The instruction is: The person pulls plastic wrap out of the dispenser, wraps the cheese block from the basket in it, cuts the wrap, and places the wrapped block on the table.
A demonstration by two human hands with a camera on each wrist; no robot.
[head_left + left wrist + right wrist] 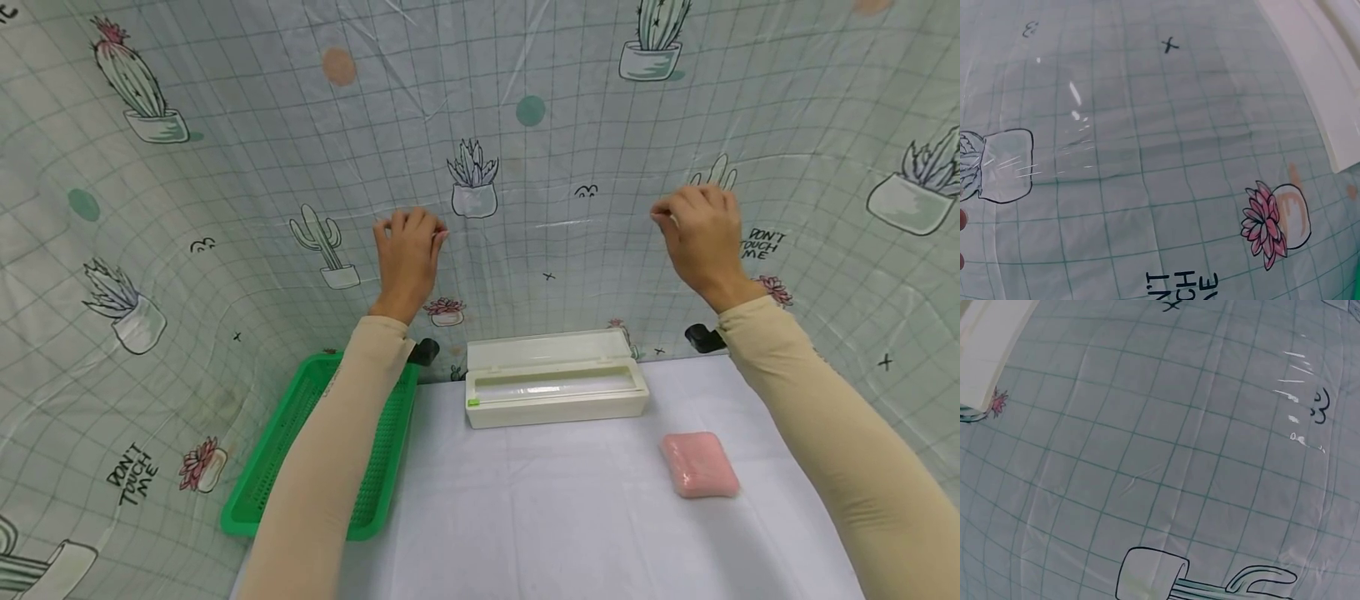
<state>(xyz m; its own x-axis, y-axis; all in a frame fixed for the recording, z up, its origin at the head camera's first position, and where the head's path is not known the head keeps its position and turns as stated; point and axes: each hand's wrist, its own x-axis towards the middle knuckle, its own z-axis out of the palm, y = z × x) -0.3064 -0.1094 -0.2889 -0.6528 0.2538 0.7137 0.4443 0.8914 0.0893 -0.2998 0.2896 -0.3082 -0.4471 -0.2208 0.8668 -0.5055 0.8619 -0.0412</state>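
A sheet of clear cling film (555,223) spans the space between my raised hands, seen mostly by its glints. My left hand (408,254) pinches it at the left, thumb against curled fingers. My right hand (701,237) pinches the other side, higher up and to the right. Glints on the film (1075,94) also show in the left wrist view, where only fingertips appear at the left edge. In the right wrist view no hand is visible. Below and between the hands stands a white cling film dispenser (558,410), lid up, with a clear roll (555,386) inside.
A green plastic basket (238,518) stands at the left, partly behind my left sleeve. On the right of the white table (525,517) lies a pink wrapped block (701,465). A cactus-print sheet (420,108) hangs behind the table and along both sides.
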